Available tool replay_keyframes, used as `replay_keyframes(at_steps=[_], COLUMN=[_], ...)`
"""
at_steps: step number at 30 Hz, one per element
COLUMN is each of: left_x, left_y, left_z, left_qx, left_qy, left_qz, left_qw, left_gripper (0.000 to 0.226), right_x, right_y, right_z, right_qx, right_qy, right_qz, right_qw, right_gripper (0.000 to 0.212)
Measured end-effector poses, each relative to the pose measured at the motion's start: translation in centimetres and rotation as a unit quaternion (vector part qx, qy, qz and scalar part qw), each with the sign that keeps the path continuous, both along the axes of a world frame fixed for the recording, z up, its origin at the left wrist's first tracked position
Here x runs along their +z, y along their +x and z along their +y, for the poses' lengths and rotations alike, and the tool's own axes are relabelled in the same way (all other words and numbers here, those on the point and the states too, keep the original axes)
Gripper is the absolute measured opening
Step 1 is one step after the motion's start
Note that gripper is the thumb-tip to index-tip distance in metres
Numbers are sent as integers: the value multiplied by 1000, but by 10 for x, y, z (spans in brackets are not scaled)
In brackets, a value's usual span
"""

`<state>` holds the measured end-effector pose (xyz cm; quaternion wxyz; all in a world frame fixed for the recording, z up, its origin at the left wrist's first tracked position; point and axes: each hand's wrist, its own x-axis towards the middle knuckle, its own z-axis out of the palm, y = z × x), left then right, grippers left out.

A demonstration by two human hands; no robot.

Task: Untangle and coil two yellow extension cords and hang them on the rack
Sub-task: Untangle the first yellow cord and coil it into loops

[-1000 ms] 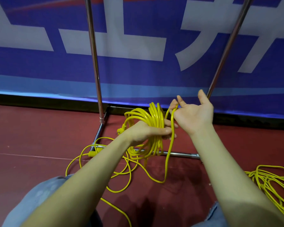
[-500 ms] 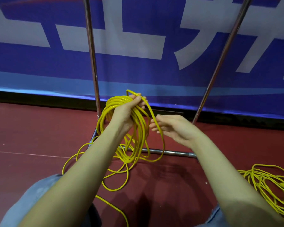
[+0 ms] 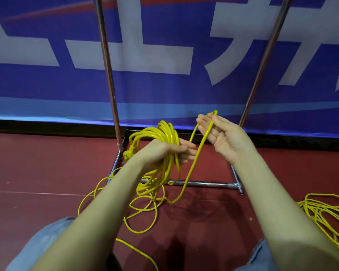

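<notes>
Your left hand (image 3: 164, 153) keeps its fingers wrapped around the coiled yellow cord (image 3: 160, 137) in front of the rack (image 3: 108, 75), and more loose cord (image 3: 141, 216) trails on the floor below it. Half a second ago your right hand (image 3: 223, 137) was down beside the coil; now it has lifted a fresh loop with fingers loosely curled around the strand, ready to lay it on, while the second cord (image 3: 327, 218) waits tangled at far right
</notes>
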<state>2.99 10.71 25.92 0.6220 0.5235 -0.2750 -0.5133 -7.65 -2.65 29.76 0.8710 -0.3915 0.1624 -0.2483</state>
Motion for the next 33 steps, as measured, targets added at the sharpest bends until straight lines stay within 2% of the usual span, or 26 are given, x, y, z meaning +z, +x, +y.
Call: replay_keyframes(at_steps=[3,10,13,16,21,26,30,33], left_x=[-2,-3,0,7,15,13,16,15], left_y=[-8,-21,-23,-16,3,16,22,25], left_z=[0,-5,-8,-10,-8,-4,1,2], left_qx=[-58,-82,-20,85,220,275,270,271], left_qy=[-9,-47,-67,-109,-188,-219,-216,-163], left_qz=[-42,-69,-15,43,161,195,211,199], left_qw=[997,993,997,989,944,916,914,928], left_gripper=[21,18,13,19,18,16,18,20], right_x=[1,-4,-10,-17,-33,-39,-37,-28], right_y=[1,2,1,-1,3,12,13,9], right_z=[0,-5,-9,-10,3,20,24,20], right_qx=[-12,-25,-11,13,106,147,140,121], right_qy=[33,38,-11,-79,-251,-367,-336,-308], right_qz=[-22,-30,10,78,175,209,187,174], right_qw=[999,999,1000,994,946,895,913,927], right_gripper=[13,12,14,13,7,15,9,4])
